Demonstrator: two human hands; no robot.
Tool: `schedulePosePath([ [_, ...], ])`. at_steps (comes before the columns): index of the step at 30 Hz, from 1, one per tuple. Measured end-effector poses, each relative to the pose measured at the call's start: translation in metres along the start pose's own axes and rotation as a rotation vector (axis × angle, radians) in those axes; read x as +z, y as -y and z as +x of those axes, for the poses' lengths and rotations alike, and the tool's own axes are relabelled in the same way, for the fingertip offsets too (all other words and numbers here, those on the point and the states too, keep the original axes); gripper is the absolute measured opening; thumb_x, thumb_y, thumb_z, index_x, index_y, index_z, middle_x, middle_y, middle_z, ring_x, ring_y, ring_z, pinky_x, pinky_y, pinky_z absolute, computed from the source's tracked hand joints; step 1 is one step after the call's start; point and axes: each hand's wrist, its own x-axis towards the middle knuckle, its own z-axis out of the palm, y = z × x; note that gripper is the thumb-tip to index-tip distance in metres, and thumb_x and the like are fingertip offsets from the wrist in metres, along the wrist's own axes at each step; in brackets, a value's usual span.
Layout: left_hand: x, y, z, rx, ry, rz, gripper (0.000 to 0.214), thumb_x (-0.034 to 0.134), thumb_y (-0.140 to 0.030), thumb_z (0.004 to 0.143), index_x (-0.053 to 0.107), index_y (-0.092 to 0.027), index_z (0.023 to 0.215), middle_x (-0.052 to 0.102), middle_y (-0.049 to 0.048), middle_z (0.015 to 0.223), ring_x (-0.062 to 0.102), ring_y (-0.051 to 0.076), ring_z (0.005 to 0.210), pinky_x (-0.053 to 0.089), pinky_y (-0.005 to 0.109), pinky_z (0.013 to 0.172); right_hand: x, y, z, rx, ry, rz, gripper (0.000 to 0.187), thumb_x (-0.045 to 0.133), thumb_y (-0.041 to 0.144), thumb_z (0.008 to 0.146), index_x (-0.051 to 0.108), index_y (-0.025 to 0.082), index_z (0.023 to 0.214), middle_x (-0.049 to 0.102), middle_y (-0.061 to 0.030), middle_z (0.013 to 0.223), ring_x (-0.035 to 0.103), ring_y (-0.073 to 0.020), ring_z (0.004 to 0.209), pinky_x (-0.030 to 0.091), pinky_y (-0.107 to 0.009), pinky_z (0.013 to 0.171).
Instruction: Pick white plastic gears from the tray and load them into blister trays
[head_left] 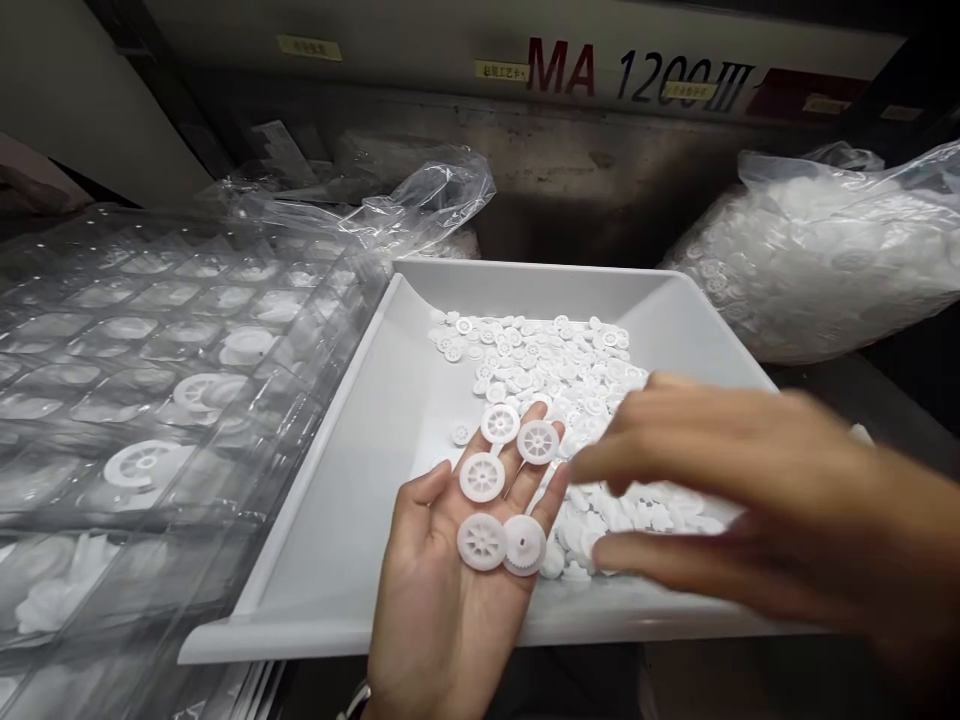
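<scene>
1. While a clear tray (225, 480) flanks the left edge of the white tray (375, 450), the left hand (442, 560) crosses the near edge palm up, fingers spread, bearing five white discs (482, 477).
2. Gathering discs seems in hand; another pick would call for a light pinch.
3. Blurred, the right hand (705, 470) reaches over the right edge, thumb and fingers apart, above the disc heap (532, 360).

Five round white wheels (482, 477) lie on the left hand (465, 592) over the tray (300, 640), toward its near edge, four showing spokes, one teeth. More white pieces (532, 365) heap from the far edge toward the near right corner.
</scene>
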Motion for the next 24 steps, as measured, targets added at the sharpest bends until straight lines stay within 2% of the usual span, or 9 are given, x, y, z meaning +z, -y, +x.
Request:
schedulePosePath([
  [3, -0.001, -0.001, -0.002, -0.044, 0.108, -0.054, 0.052, 0.037, -0.030, 0.090, 0.043, -0.015, 0.139, 0.059, 0.0142, 0.130, 0.050, 0.028, 0.126, 0.043, 0.045, 0.105, 0.023, 0.017, 0.013, -0.061, 0.102, -0.025, 0.011, 0.056, 0.029, 0.092, 0.055, 0.019, 0.088, 0.057, 0.0006, 0.083, 0.051, -0.0141, 0.072, 0.039, -0.030, 0.065],
  [7, -0.001, -0.001, -0.003, -0.037, 0.160, -0.051, 0.048, 0.034, -0.030, 0.092, 0.050, -0.011, 0.133, 0.062, 0.0144, 0.124, 0.050, 0.027, 0.126, 0.040, 0.043, 0.107, 0.038, 0.022, 0.017, -0.077, 0.081, -0.030, 0.012, 0.050, 0.024, 0.095, 0.056, 0.016, 0.088, 0.056, -0.0001, 0.084, 0.049, -0.0143, 0.072, 0.036, -0.030, 0.063],
  [10, -0.001, 0.000, -0.002, -0.032, 0.187, -0.063, 0.047, 0.032, -0.030, 0.092, 0.053, -0.011, 0.130, 0.063, 0.0134, 0.122, 0.050, 0.027, 0.126, 0.040, 0.042, 0.106, 0.039, 0.020, 0.015, -0.015, 0.118, 0.044, 0.006, 0.052, 0.022, 0.093, 0.055, 0.018, 0.095, 0.055, 0.0017, 0.086, 0.048, -0.0126, 0.072, 0.036, -0.030, 0.063],
  [14, -0.004, 0.002, -0.001, -0.024, 0.248, -0.101, 0.044, 0.033, -0.027, 0.092, 0.055, -0.016, 0.130, 0.063, 0.0102, 0.123, 0.052, 0.024, 0.124, 0.042, 0.040, 0.104, 0.037, 0.014, 0.013, 0.045, 0.136, 0.034, 0.008, 0.052, 0.019, 0.091, 0.053, 0.020, 0.099, 0.054, 0.0013, 0.087, 0.049, -0.0127, 0.072, 0.037, -0.028, 0.061],
  [18, -0.006, 0.002, -0.001, -0.030, 0.275, -0.107, 0.042, 0.036, -0.029, 0.093, 0.056, -0.020, 0.128, 0.062, 0.0083, 0.124, 0.056, 0.023, 0.119, 0.047, 0.037, 0.100, 0.036, 0.011, 0.015, 0.050, 0.106, 0.047, 0.013, 0.052, 0.014, 0.090, 0.053, 0.020, 0.102, 0.054, -0.0007, 0.088, 0.052, -0.0125, 0.072, 0.042, -0.026, 0.061],
  [24, -0.006, 0.002, 0.000, -0.032, 0.242, -0.104, 0.041, 0.036, -0.030, 0.093, 0.057, -0.022, 0.127, 0.062, 0.0075, 0.123, 0.057, 0.021, 0.117, 0.047, 0.034, 0.099, 0.036, 0.010, 0.014, 0.003, 0.056, 0.023, 0.015, 0.048, 0.017, 0.094, 0.054, 0.018, 0.107, 0.056, -0.0076, 0.109, 0.057, -0.0150, 0.087, 0.048, -0.026, 0.071],
])
